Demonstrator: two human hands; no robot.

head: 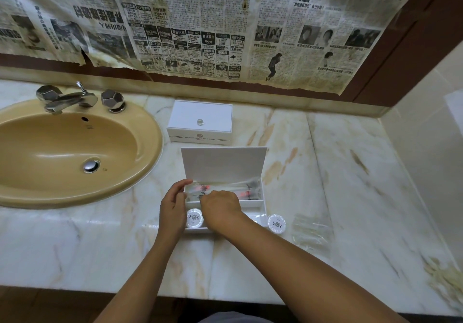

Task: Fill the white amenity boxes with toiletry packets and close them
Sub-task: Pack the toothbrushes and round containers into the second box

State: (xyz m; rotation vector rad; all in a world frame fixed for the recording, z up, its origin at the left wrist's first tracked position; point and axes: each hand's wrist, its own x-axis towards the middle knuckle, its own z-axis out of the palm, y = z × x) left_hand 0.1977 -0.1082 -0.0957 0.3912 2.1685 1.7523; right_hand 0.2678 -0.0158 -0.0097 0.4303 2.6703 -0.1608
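Roughly halfway, judging by the layout. Far box: a closed white rectangular amenity box with a small clear knob on its lid [199, 121], standing on the pale veined marble bench [350, 172] just right of the tan oval sink [30, 152]; apparently finished, though contents hidden.

Near box: an open white rectangular amenity box with a divider [259, 203], lid [223, 163] standing upright at the far side. In the far compartment, long clear plastic toiletry packets with red and black print [240, 189], lying lengthwise. In the near compartment, at the left end, a round white wrapped soap disc with a dark crest [194, 218].

Left hand [172, 210] curled against the left end of the open box, thumb at the rim, seemingly steadying it or the packet ends; exact grip hard to tell. Right hand [220, 208] over the middle of the box, fingers bent down onto the packets, apparently pinching or pressing one into place.

Still outside: a second round white wrapped disc [276, 223] just right of the open box, and a blurred clear plastic packet [312, 230] farther right on the bench.

Left to do, likely: settle the packets, add the two loose items, lower the lid.
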